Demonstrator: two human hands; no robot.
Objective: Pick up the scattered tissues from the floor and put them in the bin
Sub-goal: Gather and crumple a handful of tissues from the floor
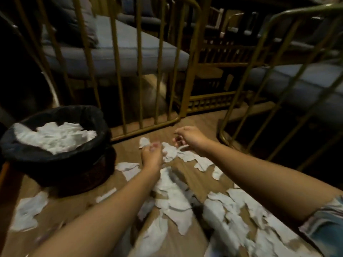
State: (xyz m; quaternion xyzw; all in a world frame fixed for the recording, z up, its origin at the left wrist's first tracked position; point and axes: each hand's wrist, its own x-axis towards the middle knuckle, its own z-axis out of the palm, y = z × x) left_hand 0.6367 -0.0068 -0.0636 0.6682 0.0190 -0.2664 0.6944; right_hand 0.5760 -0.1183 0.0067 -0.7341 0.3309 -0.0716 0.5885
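Your left hand (151, 154) has its grip curled round a crumpled white tissue (169, 152). The black-lined wicker bin (55, 158) sits to its left, nearer that hand. Your right hand (187, 136) seems to pinch a thin scrap; blur hides it. More torn white tissues (176, 197) lie on the wooden floor (193, 175) between your arms.

Both bare arms stretched forward and down; left hand (151, 154) curled, grip pinching a tissue (169, 152); right hand (189, 137) a little farther out, fingers loosely bent, grip unclear

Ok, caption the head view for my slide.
Both hands, left gripping tissue, reach over scattered tissues beside the part-filled bin.
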